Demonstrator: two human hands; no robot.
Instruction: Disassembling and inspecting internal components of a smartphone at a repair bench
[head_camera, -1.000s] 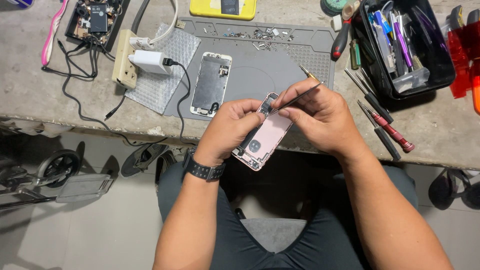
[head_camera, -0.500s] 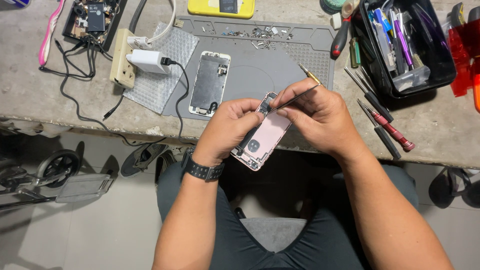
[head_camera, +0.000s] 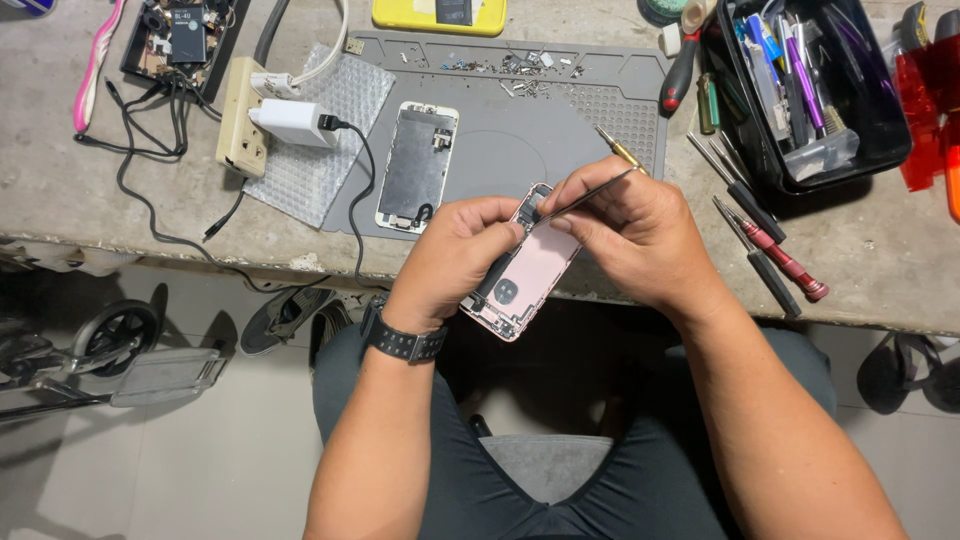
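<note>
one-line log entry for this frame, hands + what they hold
left hand: grips pink phone housing | right hand: holds tweezers, tip at housing's top end | detached screen: flat on grey mat

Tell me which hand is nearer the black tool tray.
Right. The right hand works at the pink phone, just below-left of the tray; the left hand holds the phone farther left.

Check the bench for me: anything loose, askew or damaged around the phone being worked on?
Small screws and metal bits lie scattered loose along the top of the grey mat, not in a tray. The detached screen panel lies bare on it. The pink phone body, held in the left hand, hangs past the table edge.
</note>
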